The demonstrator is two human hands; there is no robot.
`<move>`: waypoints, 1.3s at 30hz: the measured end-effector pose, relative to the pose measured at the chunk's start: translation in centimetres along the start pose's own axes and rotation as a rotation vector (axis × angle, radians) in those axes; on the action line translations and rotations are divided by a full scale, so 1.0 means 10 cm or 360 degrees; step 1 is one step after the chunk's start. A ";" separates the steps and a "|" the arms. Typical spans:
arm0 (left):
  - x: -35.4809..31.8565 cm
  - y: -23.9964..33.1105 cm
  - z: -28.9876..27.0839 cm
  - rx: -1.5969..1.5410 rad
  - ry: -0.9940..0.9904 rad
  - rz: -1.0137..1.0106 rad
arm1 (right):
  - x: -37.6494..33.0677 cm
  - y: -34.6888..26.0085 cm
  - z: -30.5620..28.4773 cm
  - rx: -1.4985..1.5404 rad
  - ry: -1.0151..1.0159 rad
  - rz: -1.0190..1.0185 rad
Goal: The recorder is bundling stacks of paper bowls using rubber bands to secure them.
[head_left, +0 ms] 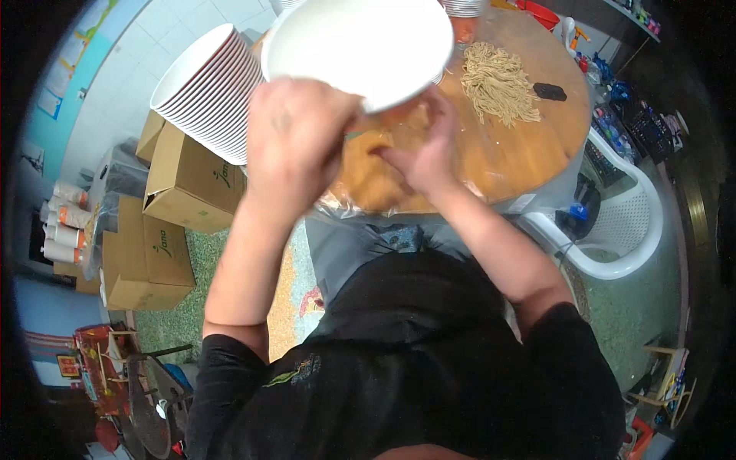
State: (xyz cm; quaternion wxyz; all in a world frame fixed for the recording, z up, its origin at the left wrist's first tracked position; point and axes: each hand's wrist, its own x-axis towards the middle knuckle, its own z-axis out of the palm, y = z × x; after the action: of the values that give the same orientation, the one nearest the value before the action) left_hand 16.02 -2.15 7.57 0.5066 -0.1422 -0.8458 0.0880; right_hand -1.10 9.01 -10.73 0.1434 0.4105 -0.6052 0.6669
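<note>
Over a plastic-covered desk near white tiles, a tub is gripped by the left hand, the right hand spread; cartons are green-lettered.

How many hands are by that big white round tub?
2. The left hand is at the lower-left edge of the white tub and the right hand is by its lower-right edge. Both are blurred; I see no more, though the tub hides what's behind it.
</note>
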 end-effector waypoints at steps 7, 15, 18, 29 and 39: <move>-0.50 0.80 0.25 -0.0531 -0.0180 -0.0034 | -0.27 -0.63 -0.72 -0.0088 -0.0230 0.0096; -0.42 0.52 0.32 -0.0664 -0.0155 -0.0540 | -0.36 -0.23 -1.00 0.0708 -0.0373 0.0670; -0.41 0.29 0.36 -0.0841 -0.0484 -0.0521 | -0.32 -0.24 -1.06 0.0812 -0.0546 0.0918; -0.44 0.43 0.72 -0.0546 -0.0750 -0.0479 | 0.08 0.13 -1.41 -0.0564 -0.0558 0.0524; -0.69 0.40 1.11 -0.0377 -0.0655 -0.0481 | 0.94 1.31 -1.81 -0.1278 -0.0830 -0.0306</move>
State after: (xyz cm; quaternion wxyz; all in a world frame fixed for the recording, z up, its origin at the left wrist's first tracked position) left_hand 9.91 -0.72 -4.53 0.3114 -0.0517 -0.9469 -0.0609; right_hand -22.75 19.90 -11.71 0.1951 0.5301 -0.7897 0.2393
